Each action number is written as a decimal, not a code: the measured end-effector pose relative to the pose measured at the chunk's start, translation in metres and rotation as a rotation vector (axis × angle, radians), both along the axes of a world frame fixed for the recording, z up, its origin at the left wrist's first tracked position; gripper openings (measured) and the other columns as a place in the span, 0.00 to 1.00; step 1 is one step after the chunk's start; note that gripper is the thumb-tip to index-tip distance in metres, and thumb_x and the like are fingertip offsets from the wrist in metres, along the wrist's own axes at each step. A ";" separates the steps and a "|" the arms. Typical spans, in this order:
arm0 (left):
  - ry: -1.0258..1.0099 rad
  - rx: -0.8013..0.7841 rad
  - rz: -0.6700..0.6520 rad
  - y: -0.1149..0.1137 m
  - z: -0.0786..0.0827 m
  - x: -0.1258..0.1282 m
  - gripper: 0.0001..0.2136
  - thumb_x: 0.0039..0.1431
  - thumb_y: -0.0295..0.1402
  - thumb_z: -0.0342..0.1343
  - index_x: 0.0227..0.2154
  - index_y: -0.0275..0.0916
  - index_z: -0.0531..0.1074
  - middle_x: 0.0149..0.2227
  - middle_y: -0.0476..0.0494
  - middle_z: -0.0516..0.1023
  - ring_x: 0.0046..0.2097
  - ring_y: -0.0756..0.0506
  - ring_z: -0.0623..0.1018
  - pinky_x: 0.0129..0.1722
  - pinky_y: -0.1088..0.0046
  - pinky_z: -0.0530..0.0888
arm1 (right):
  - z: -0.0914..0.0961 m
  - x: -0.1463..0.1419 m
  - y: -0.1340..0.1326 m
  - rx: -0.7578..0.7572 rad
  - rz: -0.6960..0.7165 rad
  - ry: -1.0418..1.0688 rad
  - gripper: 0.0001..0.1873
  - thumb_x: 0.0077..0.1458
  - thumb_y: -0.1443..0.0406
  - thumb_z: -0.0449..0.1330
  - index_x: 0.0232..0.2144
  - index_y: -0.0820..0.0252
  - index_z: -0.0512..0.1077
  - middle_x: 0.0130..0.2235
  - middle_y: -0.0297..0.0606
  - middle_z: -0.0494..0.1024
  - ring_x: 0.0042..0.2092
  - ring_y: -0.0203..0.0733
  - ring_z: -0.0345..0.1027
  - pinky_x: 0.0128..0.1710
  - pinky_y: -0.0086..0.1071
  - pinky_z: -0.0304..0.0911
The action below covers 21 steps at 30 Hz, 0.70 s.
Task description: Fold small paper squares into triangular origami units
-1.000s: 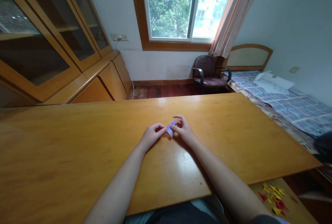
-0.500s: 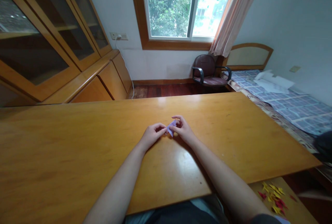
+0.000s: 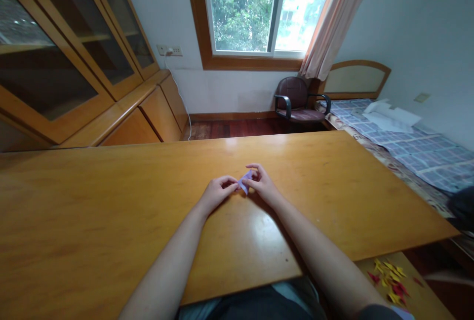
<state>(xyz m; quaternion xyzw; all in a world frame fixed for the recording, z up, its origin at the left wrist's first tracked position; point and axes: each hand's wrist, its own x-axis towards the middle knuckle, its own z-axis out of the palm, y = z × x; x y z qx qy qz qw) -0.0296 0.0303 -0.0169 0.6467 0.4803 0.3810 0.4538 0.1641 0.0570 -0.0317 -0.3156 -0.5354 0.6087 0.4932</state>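
Observation:
Between my two hands is a small folded piece of purple paper (image 3: 245,182), held just over the wooden table (image 3: 111,211). My left hand (image 3: 221,192) pinches its left corner between thumb and fingertips. On the other side, my right hand (image 3: 262,184) grips the paper with the thumb in front and fingers behind, its index finger raised and curved. Parts of the paper are covered by the fingers, so the finer folds cannot be made out.
Several yellow and red folded paper pieces (image 3: 391,276) lie on a lower surface (image 3: 425,300) at bottom right. Beyond the table stand a maroon armchair (image 3: 296,98) and a bed (image 3: 407,147). Glass-door cabinets (image 3: 103,98) line the left side.
Both hands keep their hold on the purple paper in nearly the same place. The view has shifted very slightly; nothing else visibly differs.

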 end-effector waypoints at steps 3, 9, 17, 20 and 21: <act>-0.008 0.003 -0.009 -0.001 0.001 0.000 0.10 0.57 0.39 0.59 0.34 0.38 0.78 0.35 0.45 0.82 0.39 0.44 0.79 0.41 0.72 0.73 | -0.001 0.000 0.000 0.001 0.014 0.001 0.25 0.47 0.61 0.70 0.45 0.53 0.65 0.28 0.26 0.73 0.30 0.36 0.68 0.33 0.30 0.62; 0.043 0.013 0.019 -0.001 0.003 0.002 0.10 0.57 0.40 0.59 0.33 0.38 0.78 0.34 0.46 0.82 0.37 0.45 0.78 0.39 0.73 0.72 | -0.003 -0.001 0.001 0.006 0.013 0.007 0.25 0.47 0.61 0.70 0.45 0.54 0.65 0.28 0.26 0.73 0.30 0.35 0.68 0.32 0.30 0.62; 0.082 0.026 0.036 -0.002 0.005 0.004 0.11 0.56 0.41 0.58 0.32 0.38 0.78 0.33 0.46 0.81 0.36 0.45 0.78 0.38 0.73 0.71 | -0.004 -0.003 0.001 -0.001 0.010 0.028 0.25 0.45 0.60 0.72 0.43 0.54 0.65 0.28 0.25 0.73 0.30 0.35 0.70 0.33 0.31 0.65; 0.076 0.033 0.035 -0.002 0.006 0.005 0.11 0.56 0.41 0.58 0.31 0.38 0.78 0.32 0.46 0.81 0.36 0.44 0.78 0.38 0.72 0.71 | -0.003 -0.004 0.000 0.002 0.003 0.030 0.25 0.45 0.60 0.72 0.42 0.54 0.65 0.27 0.25 0.73 0.30 0.35 0.70 0.33 0.31 0.65; 0.077 0.038 0.034 -0.002 0.007 0.005 0.11 0.56 0.41 0.58 0.31 0.38 0.78 0.32 0.46 0.81 0.36 0.45 0.78 0.38 0.72 0.71 | -0.003 -0.004 0.000 0.006 -0.002 0.030 0.25 0.45 0.60 0.72 0.42 0.54 0.65 0.27 0.25 0.73 0.29 0.35 0.70 0.32 0.31 0.65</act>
